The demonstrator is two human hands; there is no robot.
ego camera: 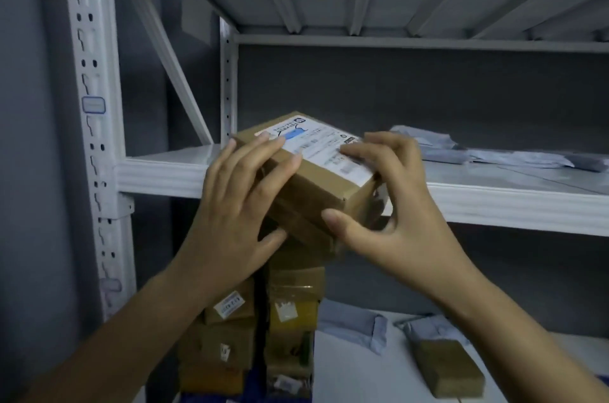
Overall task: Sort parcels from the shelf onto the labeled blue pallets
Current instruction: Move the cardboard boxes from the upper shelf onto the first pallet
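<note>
So we're at the pick-up step here: we're gripping 1 brown cardboard parcel (pixel 324 186) with both hands, right at the front lip of the middle shelf (pixel 158 172), and its near end is hanging out past the edge towards us. Our left hand (pixel 237 205) is wrapping the left end, fingers lying over the top and thumb tucking underneath. Our right hand (pixel 389 205) is clamping the right end, fingertips pressing on the white shipping label (pixel 316 145) and thumb pushing on the near side. So the hands are sitting apart, 1 at each end, both locked on the box. There might be a 2nd box pressed under it, but the blur is making that hard to call. Further right on the same shelf some grey mailer bags (pixel 494 155) are lying flat. On the level below, 2 stacks of brown parcels (pixel 227 336) are sitting just under our wrists, plus a small brown packet (pixel 448 366) off to the right. We're guessing the next bit is reading that label, since it's facing up but we're not making out the print from here. After that we're probably turning away to find the matching blue pallet, and no pallet is clearly showing in this view. Main worry is swinging the box down and clipping those stacks.
</note>
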